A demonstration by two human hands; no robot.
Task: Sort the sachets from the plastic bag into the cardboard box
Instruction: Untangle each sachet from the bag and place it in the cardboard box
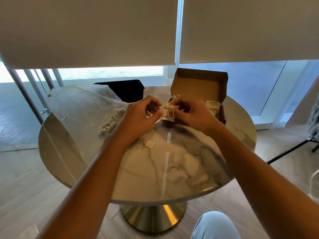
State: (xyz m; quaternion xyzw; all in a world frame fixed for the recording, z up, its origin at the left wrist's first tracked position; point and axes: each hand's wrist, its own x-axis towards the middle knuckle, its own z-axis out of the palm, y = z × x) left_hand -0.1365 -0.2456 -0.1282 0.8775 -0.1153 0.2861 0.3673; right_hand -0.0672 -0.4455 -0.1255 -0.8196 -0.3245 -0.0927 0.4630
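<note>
Both hands meet above the far middle of a round marble table [172, 169]. My left hand [139, 116] and my right hand [193, 114] together pinch a small pale sachet [166, 112] with a printed tag and a looped string. A clear plastic bag [82, 109] lies at the left, with several sachets inside it [110, 125]. Behind my right hand stands an open cardboard box [198, 87], lid up, with several sachets stacked in its right part [213, 106]. One loose tag with string [149, 144] rests on the table below my left hand.
A dark chair back [120, 88] stands behind the table. Roller blinds hang over the windows. A metal-legged seat with a grey knit throw [313, 123] is at the right. My knee in light trousers [214, 225] shows at the bottom.
</note>
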